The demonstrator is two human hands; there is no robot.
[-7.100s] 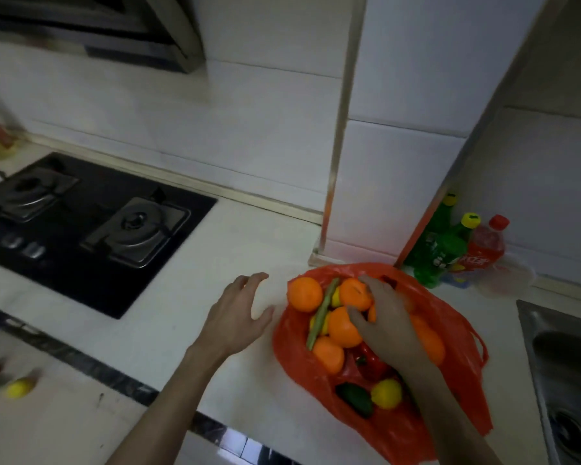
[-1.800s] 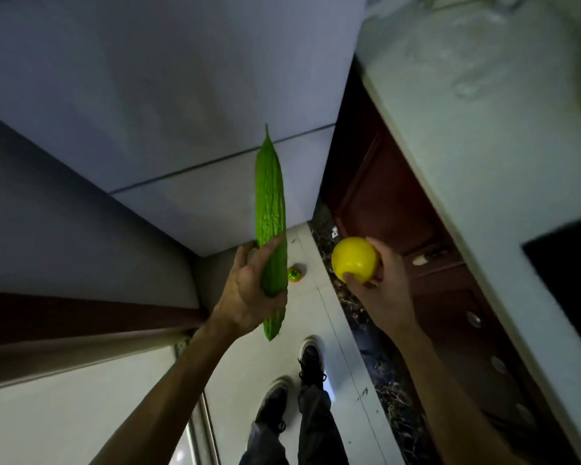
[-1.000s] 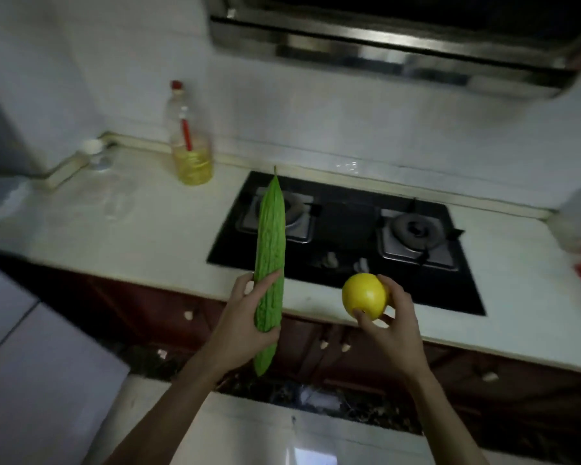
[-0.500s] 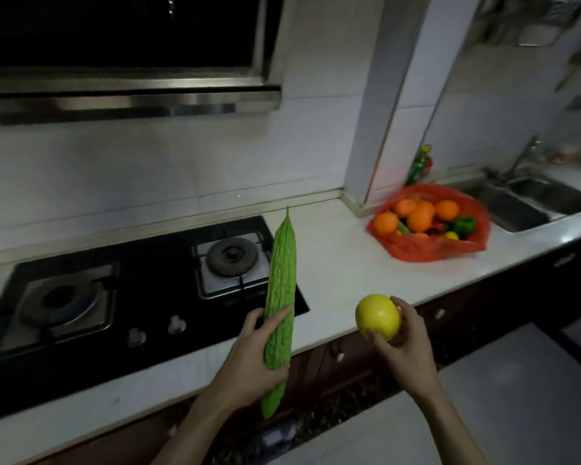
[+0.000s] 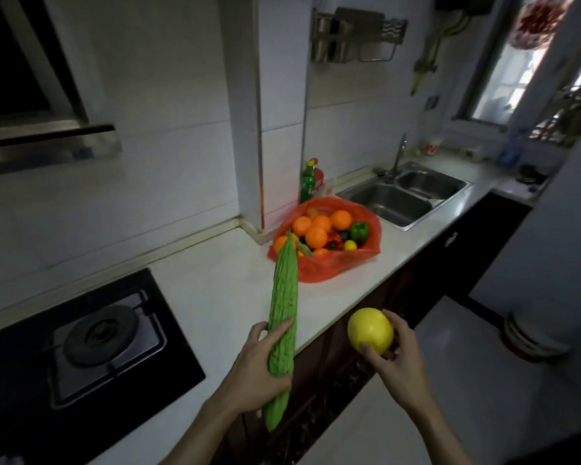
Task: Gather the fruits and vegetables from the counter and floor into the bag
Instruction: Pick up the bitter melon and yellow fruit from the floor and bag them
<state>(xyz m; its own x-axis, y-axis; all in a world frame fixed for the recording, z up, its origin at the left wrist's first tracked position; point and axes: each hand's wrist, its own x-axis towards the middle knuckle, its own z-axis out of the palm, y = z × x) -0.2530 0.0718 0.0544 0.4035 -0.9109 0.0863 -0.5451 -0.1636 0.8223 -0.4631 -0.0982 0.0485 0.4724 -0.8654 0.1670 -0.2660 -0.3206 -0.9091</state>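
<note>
My left hand (image 5: pixel 254 370) grips a long green bitter gourd (image 5: pixel 284 307) near its lower end and holds it upright above the counter edge. In my right hand (image 5: pixel 394 360) is a round yellow fruit (image 5: pixel 369 330), held out over the floor just off the counter. The red plastic bag (image 5: pixel 332 263) lies open on the white counter (image 5: pixel 222 290) beside the wall pillar. It holds several oranges (image 5: pixel 316 236), a green pepper (image 5: pixel 359 229), a red pepper and a small yellow fruit. The gourd's tip overlaps the bag's left edge in view.
A black gas hob (image 5: pixel 91 344) is set in the counter at the left. A double steel sink (image 5: pixel 403 196) with a tap lies right of the bag. Green and red bottles (image 5: pixel 311 181) stand behind the bag. Dark cabinet fronts run below the counter, and pale floor (image 5: pixel 467 380) lies on the right.
The view has swung right along the counter. The bag and sink now sit closer and nearer the middle. Both hands still hold the gourd and the yellow fruit as before.
</note>
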